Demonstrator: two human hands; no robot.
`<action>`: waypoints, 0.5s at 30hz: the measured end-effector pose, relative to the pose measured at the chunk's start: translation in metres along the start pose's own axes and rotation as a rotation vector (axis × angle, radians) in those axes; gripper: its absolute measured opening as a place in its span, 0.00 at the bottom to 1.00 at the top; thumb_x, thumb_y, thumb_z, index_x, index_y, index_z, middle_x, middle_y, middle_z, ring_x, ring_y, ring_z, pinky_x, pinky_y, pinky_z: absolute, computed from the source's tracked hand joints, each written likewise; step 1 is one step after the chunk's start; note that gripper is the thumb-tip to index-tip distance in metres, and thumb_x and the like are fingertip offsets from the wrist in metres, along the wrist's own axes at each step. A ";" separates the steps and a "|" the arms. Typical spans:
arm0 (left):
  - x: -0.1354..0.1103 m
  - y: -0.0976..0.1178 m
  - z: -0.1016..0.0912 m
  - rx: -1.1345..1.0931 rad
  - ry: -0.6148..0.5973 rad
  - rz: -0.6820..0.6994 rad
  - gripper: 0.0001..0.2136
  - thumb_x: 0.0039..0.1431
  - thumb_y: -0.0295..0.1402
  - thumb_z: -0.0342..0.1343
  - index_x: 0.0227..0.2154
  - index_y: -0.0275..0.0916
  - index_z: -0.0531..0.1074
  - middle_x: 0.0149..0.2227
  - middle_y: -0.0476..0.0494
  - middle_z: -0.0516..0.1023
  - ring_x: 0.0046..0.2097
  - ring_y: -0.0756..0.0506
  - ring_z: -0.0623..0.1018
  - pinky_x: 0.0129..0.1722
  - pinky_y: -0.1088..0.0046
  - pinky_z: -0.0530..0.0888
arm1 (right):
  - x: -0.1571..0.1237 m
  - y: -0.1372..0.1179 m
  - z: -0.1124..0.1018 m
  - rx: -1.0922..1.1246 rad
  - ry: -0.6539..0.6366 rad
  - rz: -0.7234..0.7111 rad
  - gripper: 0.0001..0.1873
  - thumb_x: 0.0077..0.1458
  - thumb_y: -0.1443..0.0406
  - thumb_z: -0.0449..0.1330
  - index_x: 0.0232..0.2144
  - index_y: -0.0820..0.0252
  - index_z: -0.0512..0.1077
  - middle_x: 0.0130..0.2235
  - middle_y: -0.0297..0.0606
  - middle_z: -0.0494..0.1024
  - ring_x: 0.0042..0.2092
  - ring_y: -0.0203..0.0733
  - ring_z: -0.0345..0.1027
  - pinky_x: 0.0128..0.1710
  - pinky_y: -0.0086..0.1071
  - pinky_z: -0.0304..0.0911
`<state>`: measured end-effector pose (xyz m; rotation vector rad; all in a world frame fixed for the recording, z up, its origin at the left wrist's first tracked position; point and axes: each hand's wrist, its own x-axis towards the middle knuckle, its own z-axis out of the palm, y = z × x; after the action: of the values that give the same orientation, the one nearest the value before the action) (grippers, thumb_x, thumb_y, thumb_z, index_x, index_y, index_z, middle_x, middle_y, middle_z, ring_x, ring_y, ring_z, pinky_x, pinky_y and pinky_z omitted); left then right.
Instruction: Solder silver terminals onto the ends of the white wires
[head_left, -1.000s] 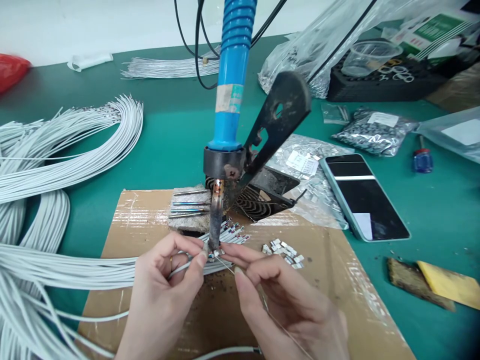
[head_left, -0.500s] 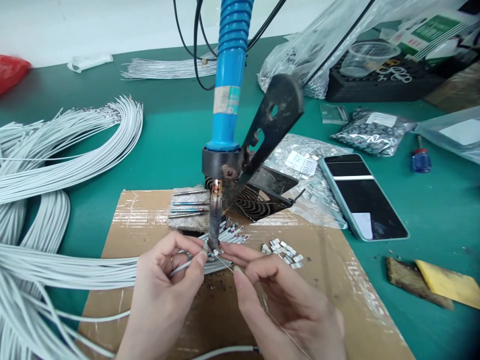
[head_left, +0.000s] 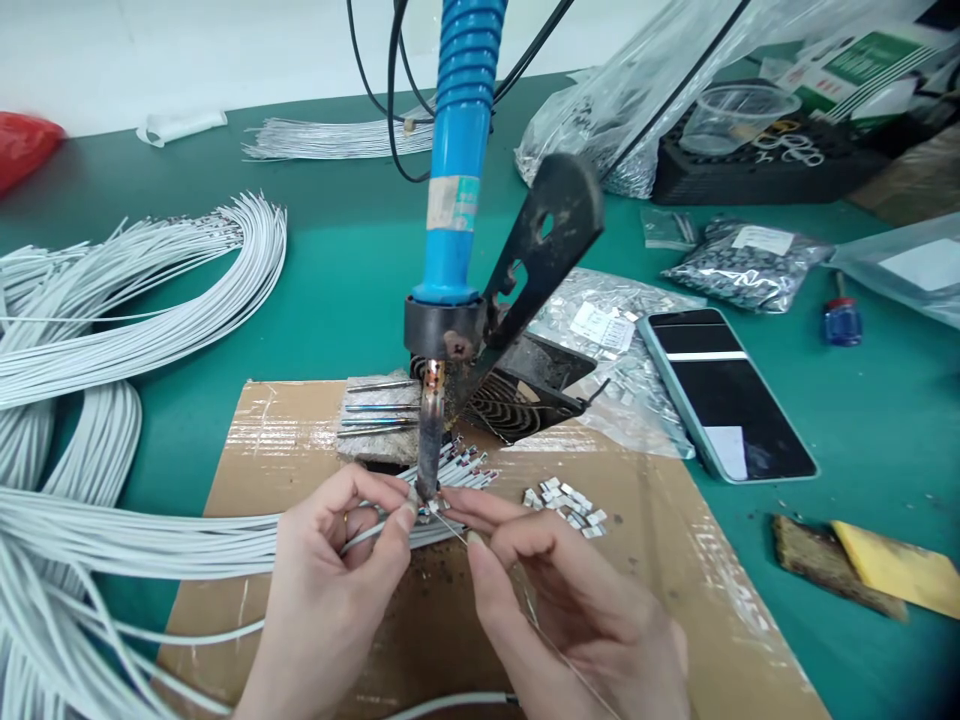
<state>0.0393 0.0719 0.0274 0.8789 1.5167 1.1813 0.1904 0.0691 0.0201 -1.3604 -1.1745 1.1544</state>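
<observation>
A blue-handled soldering iron [head_left: 459, 150] hangs tip-down in a black bracket [head_left: 536, 250]. Its tip [head_left: 429, 460] meets a small silvery connector [head_left: 433, 508] between my hands. With thumb and index finger pinched, my left hand [head_left: 337, 570] holds a white cable at its end, close by the tip. My right hand [head_left: 570, 600] pinches a thin solder wire [head_left: 451, 527] whose far end reaches the connector; its other fingertips are beside the connector. Beneath lie more white cables [head_left: 187, 545] with stripped ends. Small metal connectors [head_left: 566, 505] form a loose pile to the right.
Cardboard [head_left: 255, 430] covers the green table [head_left: 337, 260]. Behind the iron stands a black fan [head_left: 517, 395], beside a block with metal rods [head_left: 379, 420]. A phone [head_left: 731, 390], a sponge [head_left: 900, 570] and bags of parts [head_left: 750, 262] are at right; cable bundles [head_left: 255, 260] fill the left.
Almost nothing differs. Both hands stay at the iron's tip, with the cable and solder wire held in the same places; the view has shifted very slightly.
</observation>
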 end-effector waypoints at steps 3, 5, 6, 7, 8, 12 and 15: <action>-0.001 -0.001 -0.001 0.002 -0.007 0.001 0.08 0.62 0.24 0.64 0.27 0.39 0.78 0.35 0.50 0.84 0.32 0.52 0.84 0.31 0.87 0.77 | -0.001 0.000 0.000 -0.006 -0.004 -0.003 0.12 0.60 0.66 0.65 0.24 0.53 0.74 0.45 0.40 0.89 0.46 0.45 0.86 0.47 0.27 0.76; -0.003 -0.001 -0.002 0.001 -0.009 0.001 0.08 0.62 0.25 0.64 0.27 0.39 0.78 0.35 0.49 0.85 0.32 0.52 0.84 0.30 0.87 0.76 | -0.001 0.000 0.000 -0.004 0.011 -0.005 0.11 0.60 0.66 0.65 0.25 0.53 0.74 0.46 0.40 0.89 0.45 0.45 0.86 0.48 0.29 0.77; -0.004 -0.001 -0.002 0.001 -0.006 0.000 0.08 0.62 0.25 0.64 0.27 0.39 0.78 0.35 0.49 0.85 0.32 0.52 0.84 0.30 0.87 0.76 | -0.002 0.000 0.001 -0.005 0.021 -0.004 0.11 0.60 0.65 0.65 0.25 0.53 0.73 0.46 0.39 0.89 0.44 0.45 0.86 0.48 0.29 0.77; -0.004 -0.001 -0.001 0.003 -0.005 0.002 0.07 0.62 0.25 0.64 0.27 0.39 0.78 0.35 0.49 0.85 0.32 0.53 0.84 0.30 0.87 0.76 | -0.002 0.000 0.001 -0.009 0.027 -0.005 0.11 0.60 0.65 0.65 0.25 0.52 0.73 0.46 0.38 0.89 0.44 0.45 0.86 0.47 0.29 0.77; -0.005 -0.001 -0.001 0.005 0.003 0.002 0.07 0.61 0.25 0.64 0.27 0.39 0.78 0.35 0.49 0.85 0.31 0.53 0.83 0.30 0.88 0.75 | -0.002 -0.001 0.001 -0.017 0.031 -0.006 0.11 0.60 0.65 0.66 0.25 0.52 0.74 0.46 0.38 0.89 0.44 0.45 0.86 0.47 0.28 0.77; -0.004 -0.001 0.002 0.014 0.051 0.015 0.07 0.59 0.25 0.65 0.27 0.39 0.78 0.34 0.49 0.85 0.29 0.54 0.82 0.29 0.87 0.75 | 0.000 -0.003 0.000 -0.051 0.017 -0.019 0.11 0.58 0.65 0.67 0.24 0.52 0.75 0.44 0.38 0.89 0.44 0.46 0.86 0.45 0.28 0.78; -0.004 0.000 0.003 0.030 0.031 0.016 0.06 0.58 0.24 0.66 0.26 0.38 0.78 0.34 0.48 0.85 0.30 0.52 0.83 0.29 0.85 0.76 | 0.001 -0.005 0.000 -0.060 0.023 -0.029 0.12 0.59 0.65 0.67 0.23 0.53 0.74 0.43 0.38 0.90 0.43 0.45 0.86 0.44 0.29 0.78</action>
<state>0.0432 0.0692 0.0284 0.8981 1.5591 1.1912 0.1902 0.0703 0.0247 -1.3938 -1.2175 1.0878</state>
